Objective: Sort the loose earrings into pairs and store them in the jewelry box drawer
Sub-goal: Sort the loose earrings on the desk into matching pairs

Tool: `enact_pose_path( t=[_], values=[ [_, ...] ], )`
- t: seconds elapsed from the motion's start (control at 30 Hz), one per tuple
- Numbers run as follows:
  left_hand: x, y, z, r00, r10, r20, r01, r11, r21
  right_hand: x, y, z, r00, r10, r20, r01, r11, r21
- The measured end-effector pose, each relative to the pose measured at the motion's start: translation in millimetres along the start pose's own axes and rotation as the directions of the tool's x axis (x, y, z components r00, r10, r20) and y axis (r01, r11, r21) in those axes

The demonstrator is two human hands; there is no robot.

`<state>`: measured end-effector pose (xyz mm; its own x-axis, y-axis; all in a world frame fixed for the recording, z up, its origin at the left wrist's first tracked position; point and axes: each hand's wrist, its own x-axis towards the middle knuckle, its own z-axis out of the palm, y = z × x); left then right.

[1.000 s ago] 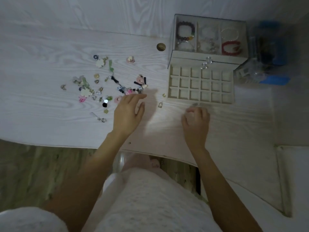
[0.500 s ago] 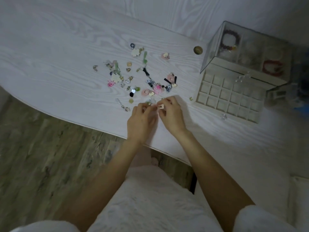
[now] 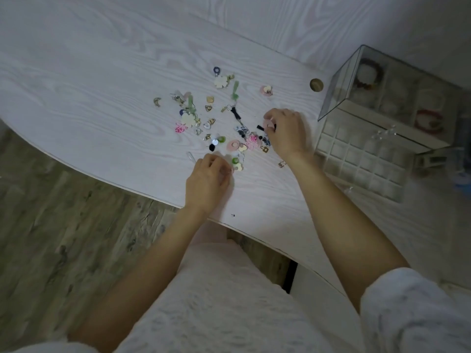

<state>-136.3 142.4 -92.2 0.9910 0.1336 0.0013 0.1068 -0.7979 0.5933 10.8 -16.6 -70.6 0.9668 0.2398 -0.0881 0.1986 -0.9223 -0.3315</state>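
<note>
The white table [image 3: 102,80] has a pile of little earrings [image 3: 219,126] spread out in the middle. The left hand [image 3: 207,179] sits at the pile's 6 o'clock edge. Its fingers are curled in tight, but I cannot tell if they hold anything. Just past its fingertips, at its 1 o'clock, lie a green earring [image 3: 234,160] and a cream one [image 3: 238,167].

The right hand [image 3: 286,133] is at the 3 o'clock side of the pile. Its grip is narrow and pinches a round pink earring [image 3: 269,124]. Another pink round one [image 3: 233,145] lies at its 8 o'clock, near it, and looks like the match. The right hand is the closer one to it.

The drawer [image 3: 356,159] with little square cups is open at the right hand's 3 o'clock, well apart from the pile. The cups look bare. The glass jewelry box [image 3: 382,93] stands behind it.
</note>
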Motion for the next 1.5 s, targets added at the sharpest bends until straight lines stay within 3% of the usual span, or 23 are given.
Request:
enact_pose_path(
  t=[0.1, 0.23, 0.4, 0.5, 0.6, 0.7, 0.77, 1.07, 1.23, 1.37, 1.5],
  values=[
    [3.6, 2.3, -2.2, 1.0, 0.0, 0.027, 0.0, 1.0, -0.019, 9.1, -19.5, 3.2, 0.995, -0.091, 0.046, 0.091, 0.996, -0.009],
    [7.4, 3.5, -4.6, 1.0, 0.002, 0.027, 0.0, 0.998, -0.064, 12.3, -34.3, -1.4, 0.991, -0.086, 0.103, 0.075, 0.992, 0.103],
    [0.0, 2.3, -8.0, 0.999, 0.035, 0.039, -0.03, 0.992, -0.123, -40.7, -24.4, -15.6, 0.996, 0.033, -0.082, -0.004, 0.945, 0.326],
    [-8.1, 5.1, -9.9, 0.998, 0.069, 0.001, -0.068, 0.979, -0.193, -88.0, -8.1, -9.6, 0.985, 0.133, -0.109, -0.053, 0.838, 0.543],
    [-14.3, 16.0, -10.8, 0.997, 0.082, -0.006, -0.079, 0.947, -0.311, -123.2, 5.9, 3.8, 0.957, 0.29, 0.019, -0.218, 0.672, 0.708],
    [-16.0, 26.4, -7.9, 0.996, -0.034, 0.082, 0.067, 0.895, -0.44, -138.3, 12.8, 11.9, 0.912, 0.401, 0.084, -0.305, 0.528, 0.792],
    [-16.3, 27.1, -3.3, 0.988, -0.093, 0.123, 0.136, 0.901, -0.412, -136.3, 14.0, 11.1, 0.895, 0.434, 0.1, -0.323, 0.479, 0.816],
    [-10.8, 21.4, -0.6, 0.979, -0.187, 0.084, 0.203, 0.944, -0.261, -90.3, -10.9, -8.6, 0.964, 0.264, -0.019, -0.164, 0.652, 0.74],
    [0.0, 19.2, -4.0, 0.985, -0.151, 0.086, 0.162, 0.975, -0.153, -73.1, -13.1, -12.5, 0.963, 0.27, 0.011, -0.173, 0.583, 0.794],
    [7.0, 17.1, -6.2, 0.986, -0.146, 0.078, 0.157, 0.976, -0.152, -64.3, -15.4, -18.1, 0.969, 0.243, 0.048, -0.158, 0.458, 0.875],
    [8.4, 19.7, -5.4, 0.985, -0.152, 0.086, 0.164, 0.973, -0.164, -64.1, -9.8, -16.1, 0.975, 0.2, 0.101, -0.197, 0.55, 0.812]
  ],
)
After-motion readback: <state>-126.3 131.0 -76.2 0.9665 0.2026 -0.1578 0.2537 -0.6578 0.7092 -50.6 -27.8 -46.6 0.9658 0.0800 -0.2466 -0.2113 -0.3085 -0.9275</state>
